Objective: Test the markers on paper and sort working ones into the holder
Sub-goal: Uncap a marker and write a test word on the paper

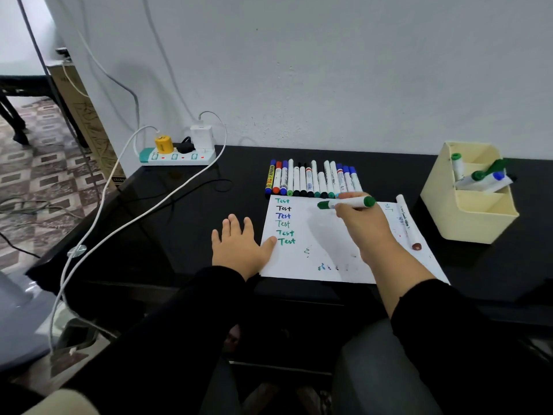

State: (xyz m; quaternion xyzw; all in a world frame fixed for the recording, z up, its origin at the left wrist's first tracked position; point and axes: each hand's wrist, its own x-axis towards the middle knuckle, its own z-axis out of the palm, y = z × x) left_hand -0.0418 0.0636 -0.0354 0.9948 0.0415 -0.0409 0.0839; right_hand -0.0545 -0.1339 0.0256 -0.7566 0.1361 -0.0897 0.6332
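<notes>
A white sheet of paper (326,247) lies on the black desk, with several "Test" words written down its left side. My right hand (363,223) grips a green marker (347,202) held level over the paper's top edge. My left hand (239,245) rests flat on the desk, its thumb on the paper's left edge. A row of several markers (311,179) lies just behind the paper. One red-tipped marker (407,221) lies along the paper's right side. The cream holder (475,211) at the right contains a few markers (481,175).
A power strip (176,156) with plugged chargers sits at the desk's back left, and white cables (125,223) trail over the left edge. The wall stands close behind the desk. The black desk (167,235) front edge runs just below the paper.
</notes>
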